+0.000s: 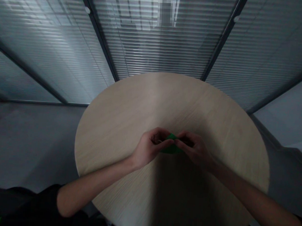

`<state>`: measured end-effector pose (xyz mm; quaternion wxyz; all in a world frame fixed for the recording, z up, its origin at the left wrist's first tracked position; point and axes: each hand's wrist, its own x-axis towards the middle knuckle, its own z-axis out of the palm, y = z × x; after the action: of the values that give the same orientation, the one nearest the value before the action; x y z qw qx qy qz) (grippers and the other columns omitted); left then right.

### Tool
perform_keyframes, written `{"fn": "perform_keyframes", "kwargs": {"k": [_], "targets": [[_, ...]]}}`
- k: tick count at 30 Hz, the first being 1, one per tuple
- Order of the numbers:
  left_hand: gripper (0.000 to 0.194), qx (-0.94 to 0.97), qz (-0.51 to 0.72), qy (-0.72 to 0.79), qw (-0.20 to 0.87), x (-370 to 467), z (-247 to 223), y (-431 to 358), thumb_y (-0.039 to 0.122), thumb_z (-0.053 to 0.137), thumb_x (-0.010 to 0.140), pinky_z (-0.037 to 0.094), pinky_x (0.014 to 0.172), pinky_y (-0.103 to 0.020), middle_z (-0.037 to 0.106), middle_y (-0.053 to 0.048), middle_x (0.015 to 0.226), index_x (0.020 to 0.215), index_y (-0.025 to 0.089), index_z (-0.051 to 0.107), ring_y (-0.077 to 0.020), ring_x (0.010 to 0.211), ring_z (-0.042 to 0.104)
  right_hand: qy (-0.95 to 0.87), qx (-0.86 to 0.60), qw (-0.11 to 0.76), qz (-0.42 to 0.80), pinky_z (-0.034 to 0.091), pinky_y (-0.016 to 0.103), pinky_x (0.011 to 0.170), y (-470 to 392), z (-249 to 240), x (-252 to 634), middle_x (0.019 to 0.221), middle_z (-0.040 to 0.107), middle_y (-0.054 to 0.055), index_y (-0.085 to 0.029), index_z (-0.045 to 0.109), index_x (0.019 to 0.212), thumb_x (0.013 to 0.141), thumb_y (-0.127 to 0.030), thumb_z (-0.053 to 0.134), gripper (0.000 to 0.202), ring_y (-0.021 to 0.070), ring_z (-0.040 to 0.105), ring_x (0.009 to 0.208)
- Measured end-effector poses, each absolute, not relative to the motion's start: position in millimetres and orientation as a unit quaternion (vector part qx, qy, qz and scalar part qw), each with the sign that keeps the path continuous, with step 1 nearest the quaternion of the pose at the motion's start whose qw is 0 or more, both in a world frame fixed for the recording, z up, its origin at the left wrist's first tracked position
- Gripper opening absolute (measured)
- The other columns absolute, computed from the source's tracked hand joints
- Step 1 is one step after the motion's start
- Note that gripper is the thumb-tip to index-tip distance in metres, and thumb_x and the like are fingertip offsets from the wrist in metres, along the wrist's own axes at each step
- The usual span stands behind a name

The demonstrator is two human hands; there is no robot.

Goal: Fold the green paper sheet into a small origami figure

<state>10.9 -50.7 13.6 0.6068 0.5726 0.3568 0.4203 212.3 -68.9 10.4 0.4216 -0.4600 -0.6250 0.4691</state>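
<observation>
A small green piece, which looks like folded paper (pixel 171 149), is held between my two hands above the middle of the round table. My left hand (pixel 149 145) pinches it from the left, thumb along its near side and fingers curled behind. From the right, my right hand (pixel 195 146) grips it the same way, and the two thumb tips almost meet in front of it. The fingers cover much of the green piece, so its full shape is hidden.
The round wooden table (pixel 131 108) stands in front of me, with a dark shadow across its near right part. Behind its far edge are glass panels with blinds (pixel 158 50) and dark frames (pixel 101 37). Grey floor (pixel 52 138) shows on the left.
</observation>
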Motion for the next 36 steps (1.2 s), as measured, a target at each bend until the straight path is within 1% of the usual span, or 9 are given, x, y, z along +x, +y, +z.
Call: {"fn": "perform_keyframes", "kwargs": {"k": [2,5,9,13,18,24,30,36], "targets": [[0.03,0.583,0.4,0.379,0.597,10.4,14.2,-49.4,0.042,0.082,0.083,0.049,0.057,-0.022,0.07,-0.002,0.075,0.089,0.014,0.071,-0.0125,0.064,0.064,-0.624,-0.467,0.422,0.463,0.056,0.028,0.063,-68.9,10.2,212.5,0.076,0.069,0.001,-0.021,0.069,0.086,0.09,-0.052,0.074,0.032,0.0165,0.066,0.07],[0.035,0.587,0.383,0.394,0.594,9.7,14.1,-48.1,0.048,0.081,0.083,0.046,0.057,-0.023,0.07,-0.003,0.073,0.085,0.014,0.072,-0.0132,0.063,0.062,-0.622,-0.475,0.417,0.462,0.056,0.027,0.063,-68.7,10.3,212.8,0.078,0.069,0.002,-0.02,0.069,0.087,0.089,-0.054,0.074,0.034,0.0169,0.067,0.07],[0.037,0.588,0.372,0.396,0.599,9.0,13.4,-48.3,0.049,0.079,0.084,0.046,0.057,-0.024,0.071,-0.004,0.075,0.088,0.013,0.075,-0.0138,0.064,0.062,-0.623,-0.476,0.409,0.467,0.057,0.028,0.066,-68.1,10.6,212.9,0.083,0.072,0.004,-0.02,0.072,0.092,0.09,-0.053,0.073,0.034,0.018,0.069,0.074],[0.033,0.6,0.371,0.395,0.589,8.7,13.5,-49.1,0.046,0.077,0.086,0.045,0.057,-0.023,0.071,-0.004,0.074,0.087,0.013,0.075,-0.0128,0.063,0.061,-0.614,-0.472,0.42,0.473,0.057,0.028,0.065,-67.3,8.4,213.0,0.081,0.072,0.003,-0.02,0.073,0.089,0.09,-0.051,0.073,0.031,0.0172,0.069,0.073],[0.034,0.61,0.368,0.393,0.582,8.5,14.1,-49.3,0.048,0.075,0.087,0.047,0.059,-0.024,0.073,-0.005,0.076,0.089,0.014,0.076,-0.0145,0.065,0.063,-0.608,-0.475,0.431,0.469,0.058,0.027,0.064,-67.4,6.4,213.0,0.078,0.072,0.002,-0.021,0.072,0.084,0.089,-0.052,0.075,0.032,0.0162,0.068,0.07],[0.034,0.607,0.377,0.391,0.58,8.3,12.9,-50.7,0.047,0.075,0.088,0.047,0.058,-0.023,0.071,-0.005,0.076,0.088,0.013,0.075,-0.014,0.065,0.063,-0.61,-0.472,0.436,0.463,0.058,0.027,0.063,-68.5,7.6,212.6,0.076,0.072,0.002,-0.02,0.072,0.085,0.088,-0.051,0.076,0.031,0.0161,0.068,0.068],[0.029,0.616,0.374,0.389,0.573,7.0,14.7,-52.5,0.042,0.072,0.091,0.048,0.061,-0.024,0.073,-0.006,0.08,0.091,0.013,0.075,-0.0144,0.068,0.064,-0.608,-0.467,0.444,0.463,0.058,0.027,0.062,-68.3,6.4,211.7,0.075,0.071,0.002,-0.02,0.071,0.083,0.088,-0.049,0.077,0.029,0.0156,0.068,0.067],[0.027,0.623,0.372,0.385,0.57,7.0,16.0,-53.2,0.039,0.07,0.093,0.047,0.06,-0.023,0.073,-0.005,0.08,0.092,0.013,0.075,-0.0137,0.067,0.063,-0.603,-0.474,0.442,0.464,0.058,0.027,0.063,-68.7,6.5,211.4,0.076,0.072,0.002,-0.021,0.071,0.084,0.088,-0.048,0.077,0.028,0.0157,0.068,0.067]]}}
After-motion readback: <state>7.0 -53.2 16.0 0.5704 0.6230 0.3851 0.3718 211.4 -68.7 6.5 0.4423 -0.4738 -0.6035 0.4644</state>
